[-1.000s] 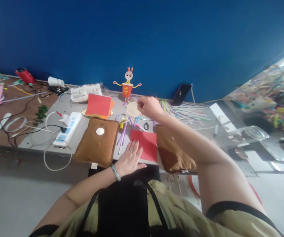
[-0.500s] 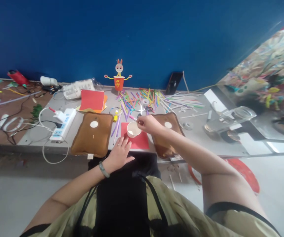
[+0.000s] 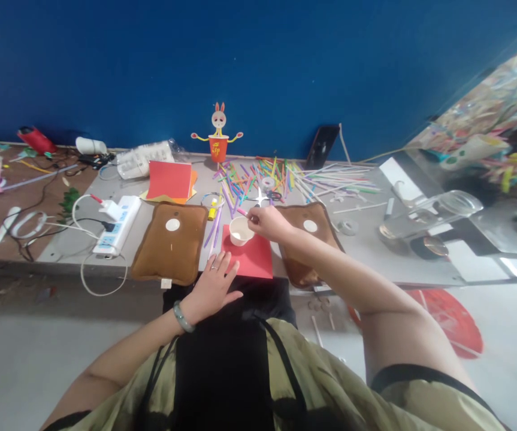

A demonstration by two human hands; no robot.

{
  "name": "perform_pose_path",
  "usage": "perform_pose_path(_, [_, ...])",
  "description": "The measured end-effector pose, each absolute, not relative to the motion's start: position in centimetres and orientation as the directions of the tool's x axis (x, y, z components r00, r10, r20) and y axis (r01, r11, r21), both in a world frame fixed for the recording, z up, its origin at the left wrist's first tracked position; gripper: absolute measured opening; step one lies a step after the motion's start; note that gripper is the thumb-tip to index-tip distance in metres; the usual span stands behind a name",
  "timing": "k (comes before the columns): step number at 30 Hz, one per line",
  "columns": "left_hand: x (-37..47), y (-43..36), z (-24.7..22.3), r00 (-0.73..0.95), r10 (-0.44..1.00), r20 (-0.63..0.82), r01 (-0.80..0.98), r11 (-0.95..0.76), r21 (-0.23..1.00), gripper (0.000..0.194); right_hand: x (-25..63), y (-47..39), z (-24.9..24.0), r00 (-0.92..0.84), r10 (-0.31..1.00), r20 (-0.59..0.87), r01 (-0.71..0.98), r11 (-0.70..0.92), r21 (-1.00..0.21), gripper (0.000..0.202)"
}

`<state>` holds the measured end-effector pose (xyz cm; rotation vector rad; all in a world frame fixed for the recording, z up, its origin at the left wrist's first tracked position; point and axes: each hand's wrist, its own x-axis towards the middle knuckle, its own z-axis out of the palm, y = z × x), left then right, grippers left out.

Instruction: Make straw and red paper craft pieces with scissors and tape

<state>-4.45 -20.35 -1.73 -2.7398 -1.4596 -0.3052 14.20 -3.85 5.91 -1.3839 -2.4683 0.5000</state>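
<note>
A white paper cup (image 3: 241, 232) stands on a red paper sheet (image 3: 254, 257) at the table's front edge. My right hand (image 3: 267, 224) is closed at the cup's right rim; a pink marker (image 3: 242, 212) sticks out beside its fingers, and whether the fingers grip the marker or the rim is hard to make out. My left hand (image 3: 213, 284) lies with fingers spread at the sheet's lower left corner, holding nothing. Just behind the right hand are scissors (image 3: 260, 197) and a roll of tape (image 3: 268, 184).
Brown cushions (image 3: 171, 248) lie on both sides of the sheet. Colourful sticks (image 3: 280, 173) spread behind, near a red cup with a rabbit figure (image 3: 217, 147). A power strip (image 3: 117, 227) is at left, a glass jar (image 3: 433, 215) at right, and a phone (image 3: 323, 145) against the wall.
The cup has shifted slightly left and back on the sheet, with my right hand beside it. More of the red sheet shows in front of it. My left hand has barely moved.
</note>
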Motion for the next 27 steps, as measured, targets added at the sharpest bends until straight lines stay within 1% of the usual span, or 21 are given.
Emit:
perform_pose_path(10, [-4.55, -20.19, -1.6, 0.546, 0.814, 0.197, 0.819, -0.568, 0.076, 0.064, 13.87, -3.72, 5.75, -0.54, 0.836, 0.1, 0.718, 0.519, -0.464, 0.016])
perform_pose_path(15, [-4.7, -20.21, -1.61, 0.533, 0.821, 0.207, 0.819, -0.562, 0.118, 0.058, 14.06, -3.81, 5.76, -0.552, 0.826, 0.112, 0.703, 0.533, -0.471, 0.016])
perform_pose_path(21, [-4.76, -20.22, -1.62, 0.535, 0.821, 0.2, 0.825, -0.558, 0.088, 0.057, 14.23, -3.77, 5.84, -0.565, 0.817, 0.119, 0.693, 0.548, -0.469, 0.015])
perform_pose_path(27, [-4.72, -20.3, -1.61, 0.526, 0.826, 0.202, 0.826, -0.553, 0.11, 0.057, 14.27, -3.8, 5.55, -0.562, 0.815, 0.141, 0.683, 0.554, -0.476, 0.015])
